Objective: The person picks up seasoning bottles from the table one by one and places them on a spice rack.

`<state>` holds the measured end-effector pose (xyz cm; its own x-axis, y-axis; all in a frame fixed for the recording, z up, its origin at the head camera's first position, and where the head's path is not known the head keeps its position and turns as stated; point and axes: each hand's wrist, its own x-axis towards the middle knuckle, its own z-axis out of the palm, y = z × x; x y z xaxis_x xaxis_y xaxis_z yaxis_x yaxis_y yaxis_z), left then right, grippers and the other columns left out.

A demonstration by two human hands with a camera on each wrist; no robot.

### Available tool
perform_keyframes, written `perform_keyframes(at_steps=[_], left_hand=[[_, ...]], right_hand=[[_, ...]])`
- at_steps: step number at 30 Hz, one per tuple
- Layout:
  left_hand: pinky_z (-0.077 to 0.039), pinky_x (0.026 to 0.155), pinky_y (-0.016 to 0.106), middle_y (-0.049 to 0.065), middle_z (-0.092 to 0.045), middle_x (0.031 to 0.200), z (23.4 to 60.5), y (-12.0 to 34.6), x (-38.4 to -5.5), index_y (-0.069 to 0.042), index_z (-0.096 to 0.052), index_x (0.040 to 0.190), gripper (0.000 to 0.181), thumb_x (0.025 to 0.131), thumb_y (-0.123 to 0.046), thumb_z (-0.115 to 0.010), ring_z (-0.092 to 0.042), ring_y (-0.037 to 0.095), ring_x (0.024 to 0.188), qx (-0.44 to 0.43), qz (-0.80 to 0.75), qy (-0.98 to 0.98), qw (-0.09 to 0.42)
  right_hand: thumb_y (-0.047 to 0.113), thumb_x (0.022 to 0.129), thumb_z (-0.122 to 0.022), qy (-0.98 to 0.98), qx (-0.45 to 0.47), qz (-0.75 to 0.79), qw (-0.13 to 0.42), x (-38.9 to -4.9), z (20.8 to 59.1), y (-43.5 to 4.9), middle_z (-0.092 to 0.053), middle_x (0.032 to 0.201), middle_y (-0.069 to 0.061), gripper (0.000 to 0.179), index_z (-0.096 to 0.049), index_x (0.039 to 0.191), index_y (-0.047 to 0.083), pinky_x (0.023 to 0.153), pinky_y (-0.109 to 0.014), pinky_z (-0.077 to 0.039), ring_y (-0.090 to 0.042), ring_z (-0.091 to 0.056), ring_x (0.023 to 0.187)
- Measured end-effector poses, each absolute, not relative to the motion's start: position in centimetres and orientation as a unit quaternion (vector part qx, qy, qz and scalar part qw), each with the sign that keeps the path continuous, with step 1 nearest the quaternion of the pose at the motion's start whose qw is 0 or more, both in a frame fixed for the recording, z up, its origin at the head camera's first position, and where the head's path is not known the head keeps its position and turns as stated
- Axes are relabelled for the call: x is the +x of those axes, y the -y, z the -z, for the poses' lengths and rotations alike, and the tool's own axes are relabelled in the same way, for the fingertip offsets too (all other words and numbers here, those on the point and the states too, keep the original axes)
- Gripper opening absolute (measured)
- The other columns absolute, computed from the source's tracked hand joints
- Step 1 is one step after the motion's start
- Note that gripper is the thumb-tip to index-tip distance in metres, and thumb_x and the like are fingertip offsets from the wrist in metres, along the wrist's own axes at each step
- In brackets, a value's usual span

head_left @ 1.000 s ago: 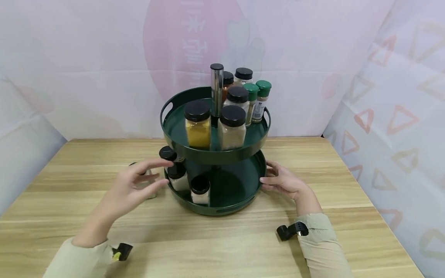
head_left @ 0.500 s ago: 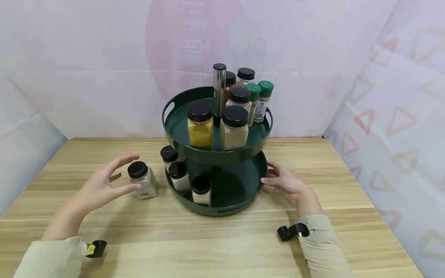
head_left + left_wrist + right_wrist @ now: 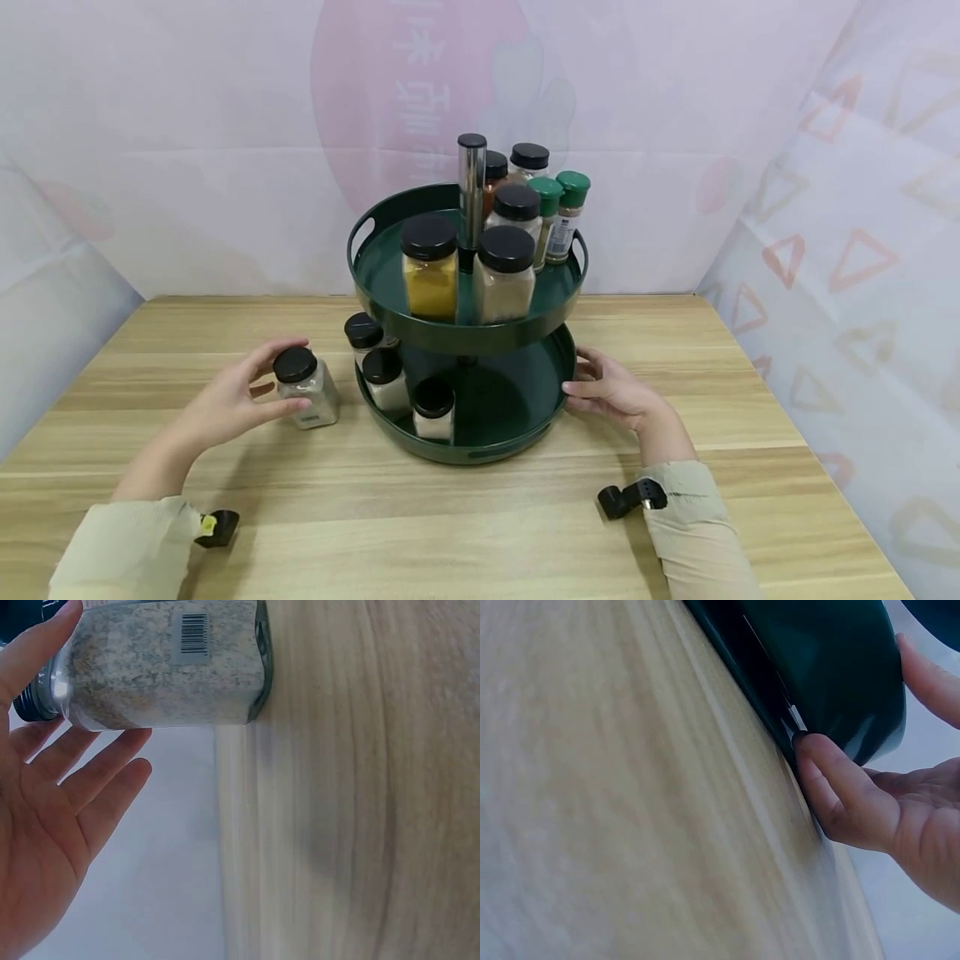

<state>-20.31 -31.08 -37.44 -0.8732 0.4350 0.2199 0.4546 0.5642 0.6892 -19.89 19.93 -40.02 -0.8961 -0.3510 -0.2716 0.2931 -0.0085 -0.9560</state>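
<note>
A clear jar (image 3: pixel 310 396) with a black lid and pale, speckled contents stands on the table left of the green two-tier rack (image 3: pixel 480 455). My left hand (image 3: pixel 234 406) is around its upper part: the thumb lies across the near side and the fingertips reach behind. In the left wrist view, the jar (image 3: pixel 169 667) shows a barcode, and the fingers lie fairly straight beside it with the palm apart. At the rack's right side, my right hand (image 3: pixel 611 390) holds the lower tray. In the right wrist view, its thumb meets the tray's rim and curled fingers (image 3: pixel 840 772) meet its bottom edge.
The upper tray (image 3: pixel 465 335) carries several black-lidded jars, including a yellow spice jar (image 3: pixel 430 279), and two green-capped shakers. On the left of the lower tray are black-lidded jars, such as a white-filled jar (image 3: pixel 433 423). A metal post (image 3: pixel 472 187) rises through the middle.
My left hand has moved left from beside the rack to the jar on the table, then slightly in around it. My right hand stays on the lower tray.
</note>
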Motion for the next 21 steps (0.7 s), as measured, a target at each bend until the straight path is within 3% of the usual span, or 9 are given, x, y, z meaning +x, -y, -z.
perform_keyframes(at_steps=[8, 11, 15, 21], left_hand=[[-0.053, 0.094, 0.052, 0.018, -0.059, 0.129, 37.87, 31.16, -20.51, -0.002, -0.045, 0.140, 0.065, 0.086, -0.014, -0.078, -0.043, -0.024, 0.108, -0.248, 0.393, 0.886, 0.004], [-0.058, 0.092, 0.036, 0.016, -0.058, 0.127, 37.89, 31.14, -20.54, -0.002, -0.046, 0.139, 0.062, 0.086, -0.012, -0.078, -0.045, -0.022, 0.108, -0.249, 0.403, 0.881, -0.003], [-0.056, 0.088, 0.018, 0.017, -0.057, 0.128, 37.90, 31.15, -20.59, -0.001, -0.046, 0.138, 0.060, 0.087, -0.011, -0.077, -0.046, -0.022, 0.109, -0.253, 0.415, 0.874, -0.011], [-0.057, 0.087, 0.020, 0.021, -0.056, 0.128, 38.06, 31.22, -20.75, 0.002, -0.043, 0.140, 0.064, 0.087, -0.010, -0.077, -0.045, -0.023, 0.107, -0.252, 0.414, 0.874, -0.021]], right_hand=[[-0.006, 0.096, -0.054, -0.663, -0.017, 0.712, 0.229, -19.82, 39.94, -19.98, -0.008, 0.161, -0.027, 0.085, 0.001, 0.159, 0.005, 0.088, -0.022, -0.057, -0.016, -0.059, 0.109], [-0.006, 0.096, -0.054, -0.664, -0.017, 0.712, 0.229, -19.80, 39.99, -19.99, -0.007, 0.161, -0.027, 0.085, 0.002, 0.159, 0.005, 0.088, -0.022, -0.057, -0.016, -0.059, 0.109], [-0.006, 0.096, -0.054, -0.665, -0.016, 0.711, 0.228, -19.79, 40.00, -20.03, -0.007, 0.161, -0.027, 0.084, 0.002, 0.159, 0.005, 0.088, -0.022, -0.057, -0.016, -0.059, 0.109], [-0.006, 0.096, -0.054, -0.661, -0.018, 0.714, 0.230, -19.84, 40.00, -19.97, -0.008, 0.161, -0.027, 0.085, 0.002, 0.159, 0.005, 0.088, -0.022, -0.057, -0.016, -0.060, 0.109]])
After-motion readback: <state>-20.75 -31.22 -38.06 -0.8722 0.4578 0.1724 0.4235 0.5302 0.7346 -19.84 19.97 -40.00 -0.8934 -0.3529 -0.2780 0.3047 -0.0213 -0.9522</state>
